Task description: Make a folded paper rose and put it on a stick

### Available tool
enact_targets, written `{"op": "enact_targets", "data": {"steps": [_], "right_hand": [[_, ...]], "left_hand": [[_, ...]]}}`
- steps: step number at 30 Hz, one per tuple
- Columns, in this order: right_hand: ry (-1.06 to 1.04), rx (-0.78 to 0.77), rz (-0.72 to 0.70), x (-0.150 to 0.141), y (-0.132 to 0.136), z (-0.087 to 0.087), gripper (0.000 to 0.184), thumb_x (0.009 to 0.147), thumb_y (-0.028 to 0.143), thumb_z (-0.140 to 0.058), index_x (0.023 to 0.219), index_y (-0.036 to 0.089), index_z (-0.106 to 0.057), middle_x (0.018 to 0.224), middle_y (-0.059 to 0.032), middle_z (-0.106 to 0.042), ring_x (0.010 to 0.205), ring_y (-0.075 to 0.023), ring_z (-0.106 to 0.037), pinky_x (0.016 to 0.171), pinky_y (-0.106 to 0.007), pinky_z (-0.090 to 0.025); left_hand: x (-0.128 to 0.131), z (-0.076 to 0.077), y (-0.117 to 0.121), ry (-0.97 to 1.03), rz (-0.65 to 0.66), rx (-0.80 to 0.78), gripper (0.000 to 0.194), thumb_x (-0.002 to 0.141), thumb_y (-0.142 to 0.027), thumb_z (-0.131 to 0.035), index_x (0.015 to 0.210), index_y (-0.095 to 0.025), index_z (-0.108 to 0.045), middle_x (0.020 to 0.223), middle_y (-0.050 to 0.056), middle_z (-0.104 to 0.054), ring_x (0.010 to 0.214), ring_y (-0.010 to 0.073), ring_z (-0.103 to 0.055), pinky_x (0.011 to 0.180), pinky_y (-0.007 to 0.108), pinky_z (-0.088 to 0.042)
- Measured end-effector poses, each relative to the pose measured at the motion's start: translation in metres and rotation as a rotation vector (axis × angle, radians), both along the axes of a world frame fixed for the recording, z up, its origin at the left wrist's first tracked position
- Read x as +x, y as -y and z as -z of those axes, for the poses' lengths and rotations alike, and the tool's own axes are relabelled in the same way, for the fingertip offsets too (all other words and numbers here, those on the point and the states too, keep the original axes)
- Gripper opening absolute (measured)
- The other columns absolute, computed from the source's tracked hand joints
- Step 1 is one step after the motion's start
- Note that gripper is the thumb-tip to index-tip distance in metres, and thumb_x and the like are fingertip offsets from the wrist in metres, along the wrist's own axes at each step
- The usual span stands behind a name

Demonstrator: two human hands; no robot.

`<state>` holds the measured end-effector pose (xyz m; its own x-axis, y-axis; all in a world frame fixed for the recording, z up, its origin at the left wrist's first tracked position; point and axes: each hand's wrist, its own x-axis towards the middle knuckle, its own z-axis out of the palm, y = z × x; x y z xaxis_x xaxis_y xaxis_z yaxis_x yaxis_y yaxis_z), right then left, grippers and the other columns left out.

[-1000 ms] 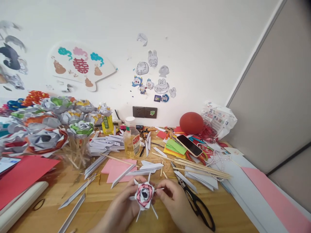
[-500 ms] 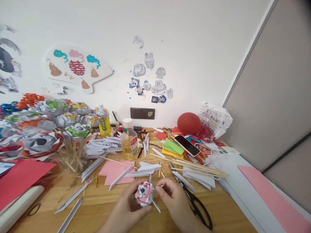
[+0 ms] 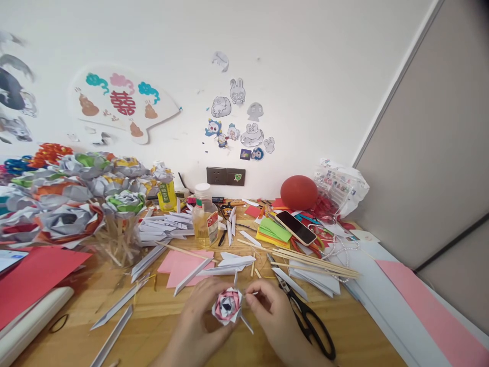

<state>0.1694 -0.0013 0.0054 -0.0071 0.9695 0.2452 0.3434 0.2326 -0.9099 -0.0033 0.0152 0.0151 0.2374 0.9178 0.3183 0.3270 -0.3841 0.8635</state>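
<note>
A person's two bare hands work on a pink-and-white paper flower (image 3: 227, 307) at a wooden table (image 3: 145, 326), on the near side of the clear bottle (image 3: 205, 224) and slightly right of it. The left hand (image 3: 195, 318) cups the bloom from the side, fingers curled behind and thumb below, closed around its edge. The right hand (image 3: 273, 311), wrist low and fingers bent inward, brings thumb and forefinger together, apparently on a slim white point (image 3: 250, 293) at the flower's right side.

The step in hand looks like adjusting the outer folds; the next move would call for a steady left hold and a light, precise pinch that does not crush the petals. Folded white strips (image 3: 237, 261) and pink paper (image 3: 171, 261) lie just on the near side of the bottle, black-handled scissors (image 3: 302, 308) nearer and to its right, and a cluster of paper flowers (image 3: 69, 224) to its left.
</note>
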Motion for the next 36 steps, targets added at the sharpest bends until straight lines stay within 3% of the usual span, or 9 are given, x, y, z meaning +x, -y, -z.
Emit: {"op": "enact_targets", "data": {"steps": [2, 4, 10, 16, 21, 24, 27, 31, 36], "right_hand": [[-0.025, -0.017, 0.008, 0.001, -0.002, 0.001, 0.012, 0.079, 0.025, -0.052, 0.075, 0.018, -0.061, 0.072, -0.0024, -0.062, 0.068, -0.0165, -0.057, 0.063, -0.025, -0.044], [-0.05, -0.033, 0.012, 0.002, -0.004, 0.002, 0.012, 0.079, 0.026, -0.052, 0.076, 0.017, -0.061, 0.072, -0.0024, -0.062, 0.068, -0.0165, -0.057, 0.063, -0.025, -0.044], [-0.088, -0.051, 0.027, 0.001, -0.005, 0.002, 0.014, 0.078, 0.029, -0.053, 0.076, 0.018, -0.061, 0.073, -0.0028, -0.063, 0.071, -0.0182, -0.059, 0.065, -0.026, -0.045], [-0.063, -0.004, 0.033, 0.004, -0.005, 0.0, 0.014, 0.08, 0.027, -0.052, 0.078, 0.017, -0.062, 0.076, -0.0038, -0.064, 0.073, -0.0184, -0.06, 0.066, -0.027, -0.046], [0.024, 0.094, 0.007, 0.007, -0.005, -0.003, 0.013, 0.081, 0.023, -0.051, 0.08, 0.017, -0.063, 0.079, -0.004, -0.064, 0.075, -0.018, -0.06, 0.067, -0.027, -0.046], [0.062, 0.122, -0.032, 0.007, -0.005, -0.002, 0.013, 0.08, 0.02, -0.051, 0.082, 0.018, -0.064, 0.08, -0.0036, -0.065, 0.076, -0.0173, -0.06, 0.068, -0.026, -0.046], [0.057, 0.111, -0.067, 0.006, -0.004, 0.0, 0.015, 0.078, 0.017, -0.053, 0.087, 0.019, -0.065, 0.085, -0.004, -0.067, 0.08, -0.0173, -0.062, 0.072, -0.027, -0.047], [-0.04, 0.004, -0.061, 0.006, -0.003, 0.001, 0.022, 0.076, 0.018, -0.055, 0.095, 0.018, -0.064, 0.09, -0.0049, -0.067, 0.083, -0.018, -0.062, 0.075, -0.028, -0.048], [-0.104, -0.025, -0.095, 0.007, -0.005, -0.001, 0.012, 0.076, 0.023, -0.058, 0.084, 0.017, -0.065, 0.082, -0.005, -0.065, 0.079, -0.0191, -0.062, 0.073, -0.03, -0.049]], "left_hand": [[-0.003, 0.013, -0.002, 0.009, -0.012, 0.016, 0.056, 0.055, -0.026, -0.08, 0.109, -0.028, -0.065, 0.11, 0.009, -0.067, 0.104, 0.033, -0.056, 0.094, 0.044, -0.041], [-0.005, 0.023, -0.004, 0.016, -0.028, 0.028, 0.072, 0.052, -0.026, -0.082, 0.119, -0.029, -0.059, 0.109, 0.009, -0.067, 0.104, 0.0332, -0.056, 0.096, 0.045, -0.04], [-0.007, 0.021, -0.008, -0.072, -0.009, 0.142, 0.05, 0.061, -0.03, -0.078, 0.11, -0.033, -0.066, 0.112, 0.007, -0.068, 0.109, 0.0332, -0.054, 0.104, 0.048, -0.028], [-0.011, 0.024, -0.005, 0.01, 0.104, 0.124, 0.077, 0.057, -0.04, -0.081, 0.127, -0.032, -0.051, 0.12, 0.01, -0.062, 0.112, 0.036, -0.05, 0.098, 0.046, -0.035], [-0.012, 0.018, -0.007, 0.18, 0.058, -0.13, 0.041, 0.083, -0.05, -0.052, 0.116, -0.027, -0.06, 0.109, 0.007, -0.066, 0.109, 0.0284, -0.054, 0.096, 0.037, -0.039], [-0.008, 0.016, -0.011, 0.254, 0.056, -0.281, 0.039, 0.082, -0.049, -0.055, 0.11, -0.023, -0.063, 0.098, 0.006, -0.068, 0.094, 0.025, -0.06, 0.085, 0.034, -0.046], [-0.004, 0.017, -0.013, 0.321, 0.146, -0.381, 0.034, 0.077, -0.047, -0.063, 0.097, -0.019, -0.065, 0.082, 0.004, -0.067, 0.077, 0.0211, -0.062, 0.07, 0.03, -0.049], [-0.001, 0.019, -0.013, 0.368, 0.212, -0.404, 0.028, 0.074, -0.044, -0.067, 0.084, -0.019, -0.064, 0.07, 0.002, -0.065, 0.068, 0.0187, -0.06, 0.063, 0.028, -0.048], [-0.001, 0.023, -0.013, 0.353, 0.222, -0.426, 0.028, 0.078, -0.044, -0.063, 0.088, -0.019, -0.062, 0.067, 0.001, -0.064, 0.061, 0.0165, -0.058, 0.06, 0.027, -0.047]]}}
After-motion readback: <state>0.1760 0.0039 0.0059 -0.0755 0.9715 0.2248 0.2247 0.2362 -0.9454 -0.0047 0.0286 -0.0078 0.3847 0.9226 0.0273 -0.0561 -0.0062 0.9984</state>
